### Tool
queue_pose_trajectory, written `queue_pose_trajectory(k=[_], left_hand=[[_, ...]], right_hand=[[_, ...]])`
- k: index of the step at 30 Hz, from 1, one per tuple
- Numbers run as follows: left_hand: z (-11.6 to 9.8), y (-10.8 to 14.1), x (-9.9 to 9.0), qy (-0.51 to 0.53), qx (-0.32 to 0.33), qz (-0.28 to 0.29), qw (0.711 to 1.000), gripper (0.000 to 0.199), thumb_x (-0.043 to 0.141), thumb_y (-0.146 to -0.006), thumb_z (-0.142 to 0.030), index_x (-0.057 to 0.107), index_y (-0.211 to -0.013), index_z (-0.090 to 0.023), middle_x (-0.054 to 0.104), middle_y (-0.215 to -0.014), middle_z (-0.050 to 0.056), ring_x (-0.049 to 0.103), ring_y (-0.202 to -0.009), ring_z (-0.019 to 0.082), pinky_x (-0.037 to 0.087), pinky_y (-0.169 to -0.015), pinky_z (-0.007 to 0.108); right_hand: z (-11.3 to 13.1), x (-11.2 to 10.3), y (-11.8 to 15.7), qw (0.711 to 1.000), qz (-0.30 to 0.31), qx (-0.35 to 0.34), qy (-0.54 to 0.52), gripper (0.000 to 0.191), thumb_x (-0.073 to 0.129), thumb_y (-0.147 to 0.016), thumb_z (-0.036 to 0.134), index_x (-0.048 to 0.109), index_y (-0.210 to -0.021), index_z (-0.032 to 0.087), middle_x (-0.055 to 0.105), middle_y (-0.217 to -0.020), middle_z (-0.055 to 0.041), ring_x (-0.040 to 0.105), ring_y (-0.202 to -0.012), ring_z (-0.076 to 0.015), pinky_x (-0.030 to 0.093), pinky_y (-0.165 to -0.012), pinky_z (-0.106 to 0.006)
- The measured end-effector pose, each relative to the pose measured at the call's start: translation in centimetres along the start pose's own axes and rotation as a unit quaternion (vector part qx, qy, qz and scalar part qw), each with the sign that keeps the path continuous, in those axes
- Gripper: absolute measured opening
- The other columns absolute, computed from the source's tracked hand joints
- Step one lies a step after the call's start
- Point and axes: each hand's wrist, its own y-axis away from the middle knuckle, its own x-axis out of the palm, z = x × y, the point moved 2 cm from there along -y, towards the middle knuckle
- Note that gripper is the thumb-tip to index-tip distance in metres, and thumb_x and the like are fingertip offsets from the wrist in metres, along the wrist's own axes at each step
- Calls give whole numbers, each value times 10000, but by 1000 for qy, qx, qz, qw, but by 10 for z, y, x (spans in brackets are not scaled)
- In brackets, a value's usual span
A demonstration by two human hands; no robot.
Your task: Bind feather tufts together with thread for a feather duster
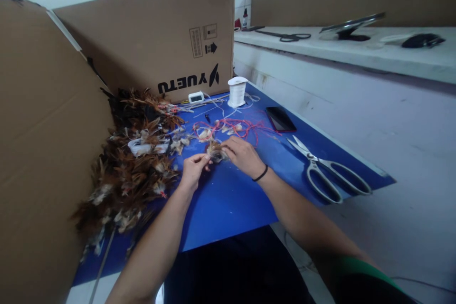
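Observation:
A small brown and white feather bunch [215,152] is held between my two hands above the blue table [221,209]. My left hand [195,169] pinches its left side, fingers closed. On the right, my right hand [242,154], with a black band at the wrist, has its fingers closed on the bunch's other side. Pink cords [249,127] and small pale feather tufts [233,129] lie just beyond the hands. A large pile of brown feathers [131,166] covers the table's left side.
Open scissors [320,166] and a black phone [281,119] lie at the right. A white ribbon spool [237,92] and a small white digital device [195,98] stand at the back. Cardboard panels [142,38] rise behind and left. A white ledge [374,52] runs along the right wall.

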Motion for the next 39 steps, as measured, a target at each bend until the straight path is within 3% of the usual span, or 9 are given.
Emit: queue_pose_trajectory(k=[5,11,15,21,31,39], left_hand=[[-1,-1,-1,50,-16,-20,998,308,775,-566,-372,684,-682,-101,609,-569,18,458,-451,60,421,-500,217],[0,-1,-1,75,-20,-29,997,329,783,-557,-359,687,-730,-97,632,-620,26,465,-452,54,416,-494,208],[-1,-1,0,72,-15,-29,997,316,781,-566,-355,686,-723,-98,624,-608,18,461,-453,49,399,-490,198],[-5,0,0,72,-19,-30,997,330,788,-552,-364,684,-719,-100,620,-598,17,457,-453,52,394,-492,204],[-2,-1,0,65,-21,-31,997,322,778,-565,-371,683,-718,-104,619,-604,17,459,-455,52,398,-497,206],[-1,-1,0,61,-10,-25,998,302,767,-585,-361,687,-725,-106,618,-610,17,459,-459,54,402,-496,204]], right_hand=[[-24,-12,-3,996,-61,55,-32,137,513,-823,160,642,-866,176,651,-836,-46,593,-741,-151,474,-716,-280],[-66,-41,-12,976,-96,194,16,144,550,-748,173,683,-802,174,678,-752,-33,591,-648,-143,460,-640,-261],[-91,-44,-26,965,-36,247,80,160,555,-733,147,700,-798,162,702,-763,-46,629,-708,-163,456,-668,-254],[-119,-18,-46,945,108,262,163,241,511,-791,142,723,-900,172,721,-927,-87,647,-890,-188,444,-762,-239],[-139,7,-65,934,194,235,188,258,517,-861,308,690,-1025,212,649,-1124,-115,613,-975,-193,424,-795,-240],[-141,7,-68,918,228,233,226,308,495,-875,353,661,-989,119,670,-1005,-164,619,-937,-219,428,-781,-267]])
